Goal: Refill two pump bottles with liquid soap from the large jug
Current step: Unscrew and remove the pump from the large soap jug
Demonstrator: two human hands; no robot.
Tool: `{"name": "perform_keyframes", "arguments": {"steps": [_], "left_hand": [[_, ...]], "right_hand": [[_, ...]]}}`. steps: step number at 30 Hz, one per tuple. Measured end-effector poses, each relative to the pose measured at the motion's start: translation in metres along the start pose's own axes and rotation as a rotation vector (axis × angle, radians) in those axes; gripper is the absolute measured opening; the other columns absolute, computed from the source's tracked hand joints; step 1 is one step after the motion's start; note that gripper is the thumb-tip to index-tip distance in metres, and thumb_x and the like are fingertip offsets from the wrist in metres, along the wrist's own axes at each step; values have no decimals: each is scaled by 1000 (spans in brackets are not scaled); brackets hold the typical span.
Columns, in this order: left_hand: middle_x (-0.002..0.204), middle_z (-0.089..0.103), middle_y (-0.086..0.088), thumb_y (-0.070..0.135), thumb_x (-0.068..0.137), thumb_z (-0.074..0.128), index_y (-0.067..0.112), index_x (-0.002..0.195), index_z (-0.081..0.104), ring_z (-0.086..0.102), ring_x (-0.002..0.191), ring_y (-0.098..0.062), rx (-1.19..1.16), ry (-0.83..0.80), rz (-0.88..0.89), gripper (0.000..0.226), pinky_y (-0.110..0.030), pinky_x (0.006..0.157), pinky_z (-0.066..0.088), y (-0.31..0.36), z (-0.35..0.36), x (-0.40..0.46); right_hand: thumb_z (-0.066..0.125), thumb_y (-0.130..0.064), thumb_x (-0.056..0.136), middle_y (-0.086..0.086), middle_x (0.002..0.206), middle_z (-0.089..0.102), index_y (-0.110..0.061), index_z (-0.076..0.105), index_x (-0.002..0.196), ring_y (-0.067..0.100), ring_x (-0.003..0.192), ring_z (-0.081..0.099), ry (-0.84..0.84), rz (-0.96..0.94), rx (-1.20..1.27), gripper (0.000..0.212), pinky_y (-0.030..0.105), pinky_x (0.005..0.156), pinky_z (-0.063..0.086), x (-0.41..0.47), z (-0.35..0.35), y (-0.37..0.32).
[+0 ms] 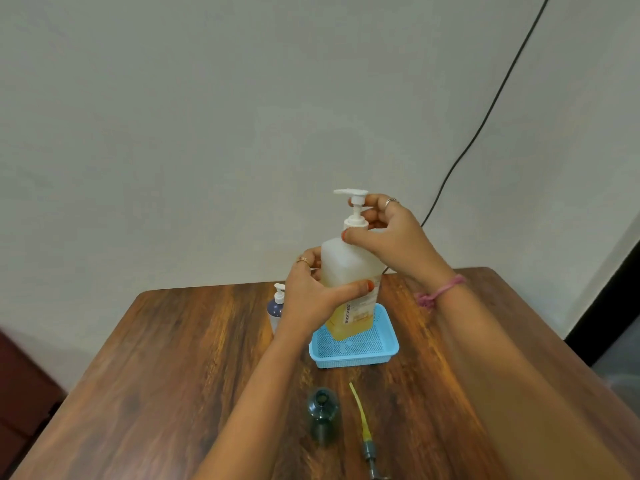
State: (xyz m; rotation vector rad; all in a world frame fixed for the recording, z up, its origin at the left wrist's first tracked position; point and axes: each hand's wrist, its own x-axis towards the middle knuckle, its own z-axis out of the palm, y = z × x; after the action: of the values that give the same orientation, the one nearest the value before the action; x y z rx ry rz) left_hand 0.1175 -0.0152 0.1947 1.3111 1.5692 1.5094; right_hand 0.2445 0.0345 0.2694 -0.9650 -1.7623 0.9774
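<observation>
a dark, reddish-brown wood-grain tabletop (180,358) with rounded far corners stands against a plain pale grey-white wall (207,116), and a thin black cable (491,109) runs diagonally down that wall from the upper right toward the tabletop's far edge. at the right a dark vertical strip, maybe a door frame or panel, borders the wall, and at the lower left a dark maroon shape sits beyond the tabletop's left edge, too blurred to identify. near the middle of the far edge, the large jug (349,282), translucent white with yellow liquid filling its lower part, is held with its base just above or inside a light blue mesh basket (356,351); whether it touches the basket floor cannot be told. the left hand (311,296) wraps around the jug's body, thumb pressed across the front. the right hand (384,230) pinches the white pump head (355,209) at the jug's neck, fingers curled around the collar. just left of the jug, partly hidden behind the left wrist, stands a small pump bottle (276,306) with a dark top and a white pump. closer to the near edge, a dark teal bottle (322,410) stands upright with its mouth open, and just to its right a removed pump (363,424) lies flat, its yellowish dip tube pointing toward the basket.
</observation>
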Motion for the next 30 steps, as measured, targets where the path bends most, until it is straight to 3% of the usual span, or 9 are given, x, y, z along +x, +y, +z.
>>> {"name": "perform_keyframes", "arguments": {"steps": [4, 7, 9, 12, 15, 19, 24, 26, 30], "left_hand": [[110, 64, 6, 51, 39, 88, 37, 107, 52, 67, 96, -12, -7, 0, -5, 79, -38, 77, 61, -2, 5, 0], [109, 64, 6, 50, 41, 89, 33, 111, 53, 67, 95, -11, 5, -2, 1, 80, -37, 77, 61, -3, 7, 1], [110, 63, 7, 44, 48, 92, 31, 113, 53, 65, 97, -10, 30, -6, 11, 77, -34, 77, 60, -3, 9, 1], [111, 62, 6, 38, 53, 93, 30, 114, 52, 64, 98, -10, 39, -17, 9, 74, -32, 78, 60, -3, 10, 1], [111, 62, 6, 36, 54, 93, 31, 113, 52, 64, 97, -10, 36, -16, 8, 72, -27, 75, 59, -4, 11, 0], [111, 60, 10, 38, 55, 92, 33, 113, 49, 62, 97, -7, 58, -5, 14, 72, -21, 71, 56, -6, 12, 0], [112, 60, 9, 35, 55, 92, 32, 113, 50, 61, 98, -7, 46, 6, -10, 72, -27, 79, 57, -8, 9, -2], [112, 60, 8, 36, 55, 92, 31, 114, 50, 61, 99, -8, 50, 3, -5, 72, -27, 79, 58, -9, 9, -2], [111, 59, 11, 39, 56, 91, 32, 115, 49, 61, 97, -6, 59, 8, 6, 72, -18, 72, 54, -7, 10, -4]], "right_hand": [[67, -16, 83, -12, 119, 62, -25, 49, 129, 8, 102, 61, -145, 17, -7, 50, 28, 88, 50, 2, -9, -3], [80, -29, 74, -12, 102, 60, -25, 50, 122, 3, 83, 60, -48, -1, -128, 57, 19, 73, 48, 4, -10, -4], [81, -21, 73, -8, 94, 68, -21, 51, 120, 4, 75, 62, -31, 18, -75, 55, 22, 71, 49, 3, -13, -4], [71, -1, 78, -5, 110, 71, -18, 48, 131, 9, 95, 66, -133, 78, 109, 60, 29, 84, 52, 2, -19, -1], [78, -7, 74, -9, 125, 59, -24, 42, 138, 10, 112, 59, -170, 56, 29, 75, 33, 95, 49, 3, -23, 0], [85, -28, 68, -8, 96, 60, -20, 50, 128, 7, 87, 61, -59, 53, -72, 70, 26, 79, 51, 2, -21, -3], [70, 0, 80, -2, 115, 68, -17, 50, 132, 11, 104, 65, -219, 66, 131, 58, 27, 94, 49, -2, -32, -5], [75, -11, 79, -5, 121, 62, -21, 45, 135, 10, 99, 63, -200, 49, 54, 64, 28, 92, 51, -3, -29, -7], [83, -36, 70, -8, 102, 63, -26, 48, 129, 9, 84, 63, -91, 39, -171, 69, 28, 79, 53, -4, -19, -6]]}}
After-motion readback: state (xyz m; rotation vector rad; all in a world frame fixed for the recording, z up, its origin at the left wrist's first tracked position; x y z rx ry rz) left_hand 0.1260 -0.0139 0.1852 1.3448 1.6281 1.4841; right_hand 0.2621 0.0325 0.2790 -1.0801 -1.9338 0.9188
